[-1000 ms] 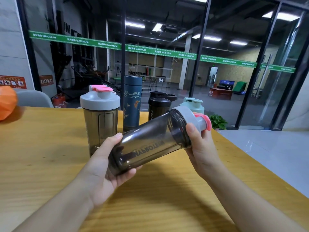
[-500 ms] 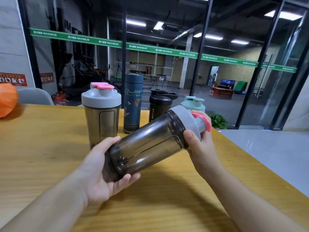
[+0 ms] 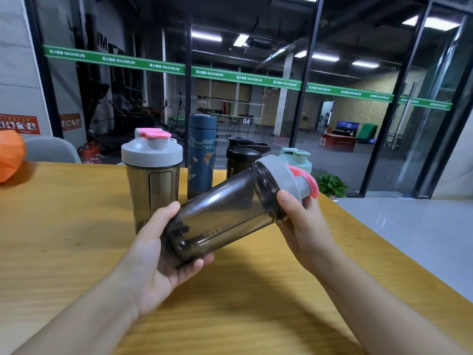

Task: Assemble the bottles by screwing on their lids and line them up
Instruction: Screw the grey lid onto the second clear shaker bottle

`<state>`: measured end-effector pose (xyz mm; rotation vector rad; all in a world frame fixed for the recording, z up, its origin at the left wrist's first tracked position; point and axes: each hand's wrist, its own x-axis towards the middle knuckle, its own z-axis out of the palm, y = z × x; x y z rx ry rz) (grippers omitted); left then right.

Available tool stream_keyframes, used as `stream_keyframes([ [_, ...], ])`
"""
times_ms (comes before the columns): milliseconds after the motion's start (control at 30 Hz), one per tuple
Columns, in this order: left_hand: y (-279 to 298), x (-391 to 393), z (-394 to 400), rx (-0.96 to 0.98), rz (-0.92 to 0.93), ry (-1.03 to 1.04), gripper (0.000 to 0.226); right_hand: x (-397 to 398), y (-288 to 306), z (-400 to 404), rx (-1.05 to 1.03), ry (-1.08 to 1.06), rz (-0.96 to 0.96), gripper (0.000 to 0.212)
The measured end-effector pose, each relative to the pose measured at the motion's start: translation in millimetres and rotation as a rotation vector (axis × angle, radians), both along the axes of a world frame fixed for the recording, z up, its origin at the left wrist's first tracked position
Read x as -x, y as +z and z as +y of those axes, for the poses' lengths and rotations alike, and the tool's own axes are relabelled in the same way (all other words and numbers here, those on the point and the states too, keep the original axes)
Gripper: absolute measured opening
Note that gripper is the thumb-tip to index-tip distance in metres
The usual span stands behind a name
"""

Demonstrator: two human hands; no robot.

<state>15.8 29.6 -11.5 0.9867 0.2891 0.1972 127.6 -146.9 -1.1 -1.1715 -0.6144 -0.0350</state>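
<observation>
A: Where is the smoky shaker bottle (image 3: 225, 216) lying?

B: Tilted above the tabletop (image 3: 64, 226); left hand (image 3: 158, 254) fingers are gripping its base, right hand (image 3: 302, 224) fingers are gripping its grey lid (image 3: 284, 175).

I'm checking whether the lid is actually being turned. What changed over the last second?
The smoky shaker bottle rotated in the grip: its printed lettering, facing up a second ago, has rolled out of sight. The left hand still cups its base, the right hand still grips the grey lid. The standing bottles stayed put.

Four bottles (image 3: 202, 157) block the table's (image 3: 64, 226) far edge.
</observation>
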Motion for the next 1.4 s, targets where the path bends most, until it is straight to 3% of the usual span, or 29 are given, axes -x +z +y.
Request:
stream_keyframes([
  [67,-0.2,0.9,-3.2,0.014,-0.063,-0.003,0.041,3.9,3.4,2.3,-0.096,0.100,0.102,0.118],
  [133,-1.4,1.6,-8.5,0.048,-0.105,-0.029,0.046,8.6,3.2,6.3,-0.142,0.190,0.165,0.114],
  [267,-7.6,-2.0,-21.1,0.044,-0.126,-0.123,0.043,27.6,-2.8,18.9,0.014,0.265,0.127,0.068],
  [333,-8.9,-5.0,-22.9,-0.023,-0.081,-0.114,0.041,29.5,-2.1,19.8,0.042,0.228,0.114,0.060],
  [467,-9.7,-6.2,-16.1,-0.309,-0.074,-0.056,0.059,17.6,10.7,2.0,0.136,0.083,0.033,0.064],
  [600,-3.8,-3.6,-7.6,-0.559,-0.178,0.070,0.095,12.1,13.9,-11.2,0.463,-0.106,-0.139,0.078],
  [700,-3.0,-3.4,-2.1,-0.600,-0.285,0.089,0.122,14.9,14.2,-11.0,0.578,-0.098,-0.240,0.084],
  [967,-5.5,-3.8,2.8,-0.671,-0.364,0.084,0.148,26.1,6.8,-4.1,0.848,-0.165,-0.360,0.086],
  [1133,-2.5,-5.3,3.0,-0.623,-0.478,0.063,0.108,36.9,6.4,1.5,0.998,-0.220,-0.554,0.091],
  [1400,-9.2,-11.0,1.4,-0.547,-0.472,0.015,0.087,41.2,5.0,3.5,1.111,-0.259,-0.668,0.101],
])
